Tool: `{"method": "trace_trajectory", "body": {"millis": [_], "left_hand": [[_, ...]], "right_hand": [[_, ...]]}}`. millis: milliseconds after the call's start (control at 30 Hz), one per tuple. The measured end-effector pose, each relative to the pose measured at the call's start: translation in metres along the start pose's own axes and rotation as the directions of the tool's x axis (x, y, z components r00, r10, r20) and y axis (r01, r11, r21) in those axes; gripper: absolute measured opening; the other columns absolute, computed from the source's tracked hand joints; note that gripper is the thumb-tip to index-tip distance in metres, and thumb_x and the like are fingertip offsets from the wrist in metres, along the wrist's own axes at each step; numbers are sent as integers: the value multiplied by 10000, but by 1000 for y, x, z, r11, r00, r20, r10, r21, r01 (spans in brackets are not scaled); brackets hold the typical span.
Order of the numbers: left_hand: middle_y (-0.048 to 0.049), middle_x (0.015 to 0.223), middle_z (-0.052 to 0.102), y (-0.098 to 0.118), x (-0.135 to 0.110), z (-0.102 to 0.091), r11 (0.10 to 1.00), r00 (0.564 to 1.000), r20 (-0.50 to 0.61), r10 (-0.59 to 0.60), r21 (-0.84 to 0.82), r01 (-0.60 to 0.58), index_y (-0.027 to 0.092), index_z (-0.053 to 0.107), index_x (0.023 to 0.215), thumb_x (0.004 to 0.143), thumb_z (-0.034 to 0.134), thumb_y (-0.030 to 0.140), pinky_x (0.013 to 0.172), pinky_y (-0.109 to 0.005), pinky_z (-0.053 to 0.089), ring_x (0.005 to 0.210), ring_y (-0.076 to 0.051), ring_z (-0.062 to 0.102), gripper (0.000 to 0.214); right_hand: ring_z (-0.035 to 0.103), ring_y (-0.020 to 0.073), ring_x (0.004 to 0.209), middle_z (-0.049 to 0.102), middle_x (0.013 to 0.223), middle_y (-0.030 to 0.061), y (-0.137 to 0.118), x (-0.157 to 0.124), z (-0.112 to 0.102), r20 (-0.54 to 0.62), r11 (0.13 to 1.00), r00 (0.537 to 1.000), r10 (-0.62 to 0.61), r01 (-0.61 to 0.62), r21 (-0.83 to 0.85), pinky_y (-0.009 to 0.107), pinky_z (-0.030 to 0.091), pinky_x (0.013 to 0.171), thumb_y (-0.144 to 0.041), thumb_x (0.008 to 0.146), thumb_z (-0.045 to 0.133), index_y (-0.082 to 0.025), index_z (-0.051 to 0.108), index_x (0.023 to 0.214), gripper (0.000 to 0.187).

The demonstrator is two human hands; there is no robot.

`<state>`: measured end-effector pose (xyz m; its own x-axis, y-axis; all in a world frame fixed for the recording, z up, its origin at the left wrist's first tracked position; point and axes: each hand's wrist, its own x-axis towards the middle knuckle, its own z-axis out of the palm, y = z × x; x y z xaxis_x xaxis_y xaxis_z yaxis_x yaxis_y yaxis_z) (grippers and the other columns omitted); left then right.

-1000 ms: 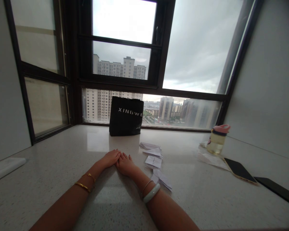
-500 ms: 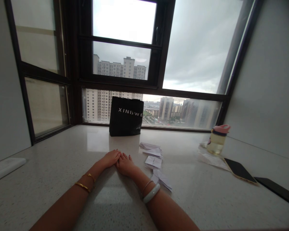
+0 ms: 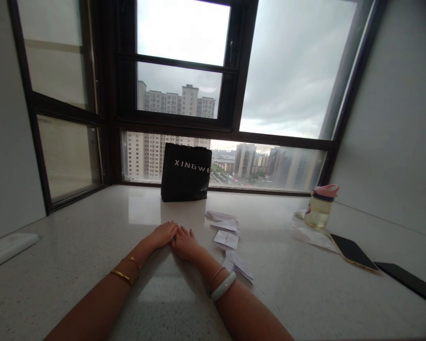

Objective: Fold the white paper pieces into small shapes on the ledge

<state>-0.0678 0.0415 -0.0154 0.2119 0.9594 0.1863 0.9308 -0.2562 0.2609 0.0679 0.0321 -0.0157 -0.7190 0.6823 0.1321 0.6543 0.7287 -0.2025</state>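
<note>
Both hands rest flat on the speckled white sill (image 3: 92, 237), meeting at the fingers. My left hand (image 3: 164, 234) lies with fingers stretched out and holds nothing. Touching it, my right hand (image 3: 184, 242) is laid flat with its fingers extended and likewise grips nothing. Just right of the right hand, folded white papers (image 3: 226, 240) lie in a column running away from me. Beyond the hands a black bag (image 3: 185, 174) with pale lettering stands upright by the window.
To the right stand a bottle with a pink lid (image 3: 319, 208), some crumpled tissue (image 3: 312, 237), a dark phone (image 3: 354, 252) and a long black object (image 3: 408, 282). A white slab-like object (image 3: 10, 248) lies at the left edge. Windows (image 3: 287, 71) close off the back.
</note>
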Motion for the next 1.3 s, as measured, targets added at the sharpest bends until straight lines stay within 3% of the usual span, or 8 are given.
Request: {"method": "trace_trajectory", "body": {"millis": [1300], "left_hand": [[-102, 1244, 505, -4, 0, 3, 1000, 1000, -13, 12, 4, -12, 127, 520, 1123, 888, 233, 244, 1005, -301, 282, 1181, -176, 404, 388]], "right_hand": [[186, 283, 1285, 283, 1374, 214, 0, -1, 1, -14, 1000, 1000, -6, 5, -12, 571, 187, 983, -340, 893, 230, -40, 193, 1356, 553]]}}
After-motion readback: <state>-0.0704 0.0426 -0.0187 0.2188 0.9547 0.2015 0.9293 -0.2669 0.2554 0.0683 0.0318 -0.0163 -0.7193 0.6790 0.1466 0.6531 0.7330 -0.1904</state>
